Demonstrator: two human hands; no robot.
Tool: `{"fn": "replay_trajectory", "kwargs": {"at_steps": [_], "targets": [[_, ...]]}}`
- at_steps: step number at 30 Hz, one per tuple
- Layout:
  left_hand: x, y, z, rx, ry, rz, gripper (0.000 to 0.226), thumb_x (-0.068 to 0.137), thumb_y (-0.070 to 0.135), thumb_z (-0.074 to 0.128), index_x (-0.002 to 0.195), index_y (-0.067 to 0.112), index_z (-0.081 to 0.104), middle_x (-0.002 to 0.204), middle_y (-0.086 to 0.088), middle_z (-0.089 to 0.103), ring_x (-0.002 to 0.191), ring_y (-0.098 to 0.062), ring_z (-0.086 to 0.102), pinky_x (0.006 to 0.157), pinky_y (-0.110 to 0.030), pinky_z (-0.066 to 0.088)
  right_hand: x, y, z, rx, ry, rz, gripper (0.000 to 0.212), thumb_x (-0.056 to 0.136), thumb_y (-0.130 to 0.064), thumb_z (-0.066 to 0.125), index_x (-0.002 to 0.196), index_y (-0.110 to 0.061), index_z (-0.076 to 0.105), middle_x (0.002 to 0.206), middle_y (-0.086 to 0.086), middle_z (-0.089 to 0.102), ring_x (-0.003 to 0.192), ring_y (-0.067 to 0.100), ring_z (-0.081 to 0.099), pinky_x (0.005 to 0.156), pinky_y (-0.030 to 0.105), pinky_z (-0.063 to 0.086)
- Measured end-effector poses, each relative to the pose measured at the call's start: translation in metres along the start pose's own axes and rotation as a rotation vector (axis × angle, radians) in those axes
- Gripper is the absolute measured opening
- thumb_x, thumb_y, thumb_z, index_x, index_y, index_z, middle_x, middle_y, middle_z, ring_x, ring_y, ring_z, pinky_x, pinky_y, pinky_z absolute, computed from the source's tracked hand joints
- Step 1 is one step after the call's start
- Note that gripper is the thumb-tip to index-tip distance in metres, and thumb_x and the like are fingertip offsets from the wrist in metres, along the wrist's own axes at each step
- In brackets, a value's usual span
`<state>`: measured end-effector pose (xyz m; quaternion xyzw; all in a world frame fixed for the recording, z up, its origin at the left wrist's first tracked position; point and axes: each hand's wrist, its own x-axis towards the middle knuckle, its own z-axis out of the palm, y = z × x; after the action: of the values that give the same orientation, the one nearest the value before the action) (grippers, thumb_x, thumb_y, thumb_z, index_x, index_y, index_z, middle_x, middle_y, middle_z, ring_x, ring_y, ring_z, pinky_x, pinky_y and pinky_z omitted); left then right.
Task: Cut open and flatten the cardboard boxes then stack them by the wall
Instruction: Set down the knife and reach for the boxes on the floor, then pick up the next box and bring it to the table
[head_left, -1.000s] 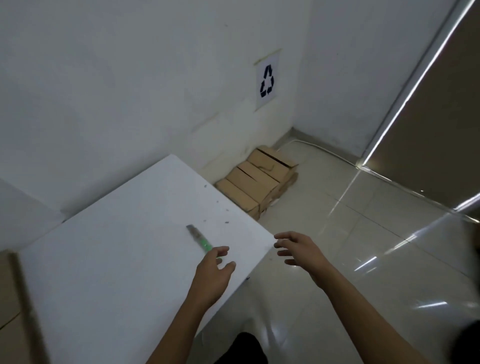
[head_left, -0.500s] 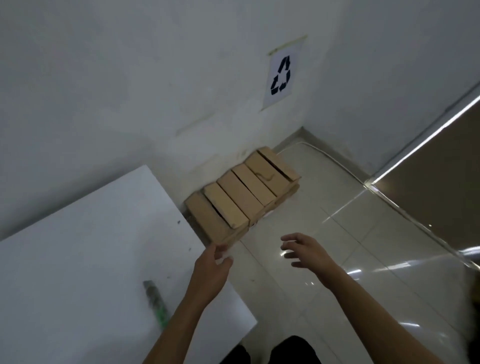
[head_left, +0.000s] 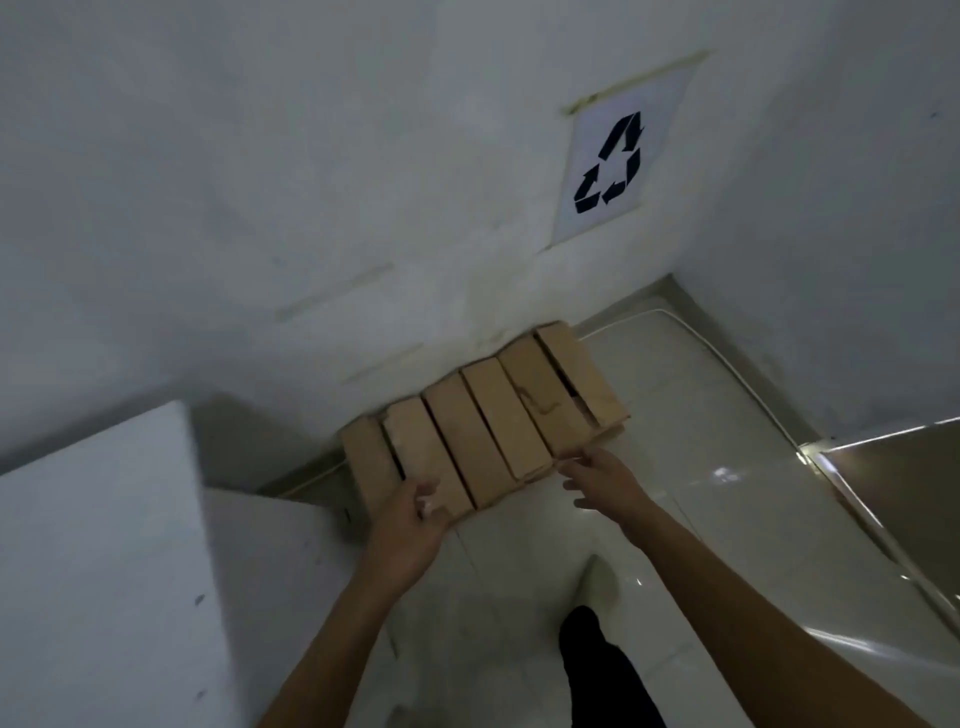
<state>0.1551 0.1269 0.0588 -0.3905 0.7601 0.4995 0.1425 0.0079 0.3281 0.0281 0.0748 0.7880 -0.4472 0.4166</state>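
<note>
1. The cardboard boxes (head_left: 483, 431) lay on the floor (head_left: 701, 467) in a tight side-by-side row. Their far ends were against the wall (head_left: 311, 234), below a recycling sign (head_left: 610, 156).
2. The row sat directly ahead of and below both hands. Each box's long axis ran from the wall toward the person, so the short near ends faced the hands.
3. The left hand (head_left: 410, 525) was on the near end of a box toward the left of the row. Blur hid whether its fingers had closed round it.
4. The right hand (head_left: 597, 478) reached the near ends toward the right, fingers loosely spread and holding nothing. The hands were apart, with about two box ends between them.
5. The boxes were long, narrow and unflattened, of plain matte brown cardboard. A dark gap showed along the top of the rightmost one.
6. The floor was pale glossy tile, so a pulled box would probably slide. A matte white tabletop (head_left: 93, 519) stood to the left.
</note>
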Motion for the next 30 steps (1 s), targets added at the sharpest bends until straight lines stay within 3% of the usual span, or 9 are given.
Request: {"fn": "replay_trajectory", "kwargs": {"at_steps": [8,11,13,15,19,22,24,27,30], "targets": [[0.153,0.062,0.104,-0.039,-0.051,-0.046,0.037,0.098,0.018,0.059,0.134,0.019,0.054,0.133,0.003,0.053,0.116,-0.012,0.049,0.089,-0.023,0.037,0.162,-0.001,-0.094,-0.147,-0.029,0.034,0.019,0.096,-0.024,0.058,0.115,-0.022,0.063,0.114,0.004,0.063,0.104,0.022,0.062,0.096,0.041,0.052],[0.228,0.058,0.144,-0.074,-0.061,-0.061,0.033,0.098,0.018,0.058,0.131,0.022,0.056,0.129,0.006,0.053,0.112,-0.009,0.050,0.083,-0.020,0.040,0.239,0.026,-0.104,-0.241,-0.024,0.012,0.019,0.098,-0.024,0.057,0.115,-0.022,0.062,0.115,0.002,0.063,0.103,0.018,0.059,0.082,0.022,0.047],[0.278,0.046,0.176,-0.101,-0.092,-0.109,0.027,0.098,0.019,0.059,0.124,0.025,0.057,0.124,0.006,0.055,0.103,-0.006,0.054,0.069,-0.013,0.042,0.287,0.051,-0.110,-0.314,0.020,-0.003,0.022,0.099,-0.022,0.056,0.120,-0.019,0.060,0.113,0.000,0.062,0.103,0.017,0.058,0.069,0.010,0.038],[0.323,0.026,0.211,-0.144,-0.114,-0.183,0.021,0.098,0.019,0.060,0.117,0.027,0.057,0.121,0.006,0.057,0.094,0.001,0.054,0.067,-0.013,0.042,0.334,0.078,-0.114,-0.359,0.056,-0.004,0.027,0.099,-0.021,0.056,0.126,-0.018,0.057,0.117,0.002,0.061,0.102,0.018,0.059,0.069,0.015,0.040],[0.388,-0.017,0.283,-0.244,-0.122,-0.353,0.022,0.096,0.015,0.063,0.118,0.018,0.060,0.119,-0.001,0.061,0.085,-0.003,0.056,0.068,-0.021,0.045,0.418,0.136,-0.123,-0.387,0.103,0.038,0.043,0.098,-0.019,0.058,0.139,-0.015,0.048,0.135,0.009,0.049,0.110,0.021,0.057,0.089,0.026,0.041],[0.420,-0.042,0.334,-0.303,-0.158,-0.453,0.044,0.090,0.013,0.070,0.130,0.013,0.054,0.126,-0.002,0.057,0.083,-0.005,0.058,0.059,-0.017,0.046,0.468,0.176,-0.137,-0.386,0.135,0.065,0.050,0.096,-0.018,0.061,0.143,-0.013,0.045,0.142,0.015,0.041,0.115,0.027,0.055,0.090,0.026,0.039],[0.435,-0.058,0.366,-0.274,-0.162,-0.459,0.057,0.076,0.022,0.075,0.129,0.014,0.055,0.125,-0.003,0.063,0.084,-0.012,0.063,0.065,-0.022,0.049,0.496,0.196,-0.151,-0.378,0.150,0.094,0.055,0.095,-0.021,0.063,0.145,-0.013,0.043,0.144,0.016,0.041,0.115,0.029,0.055,0.091,0.028,0.038],[0.447,-0.077,0.400,-0.192,-0.050,-0.397,0.047,0.075,0.009,0.077,0.117,0.020,0.059,0.115,0.000,0.070,0.090,-0.011,0.067,0.075,-0.021,0.051,0.527,0.217,-0.165,-0.370,0.054,0.124,0.058,0.098,-0.029,0.060,0.149,-0.015,0.039,0.149,0.009,0.043,0.120,0.023,0.052,0.095,0.029,0.036],[0.449,-0.073,0.415,-0.179,0.055,-0.410,0.067,0.073,0.011,0.084,0.130,0.021,0.051,0.121,0.006,0.062,0.107,-0.013,0.062,0.088,-0.024,0.049,0.543,0.231,-0.168,-0.309,-0.132,0.206,0.059,0.098,-0.036,0.058,0.151,-0.018,0.038,0.148,0.004,0.049,0.127,0.022,0.050,0.106,0.037,0.040]]}}
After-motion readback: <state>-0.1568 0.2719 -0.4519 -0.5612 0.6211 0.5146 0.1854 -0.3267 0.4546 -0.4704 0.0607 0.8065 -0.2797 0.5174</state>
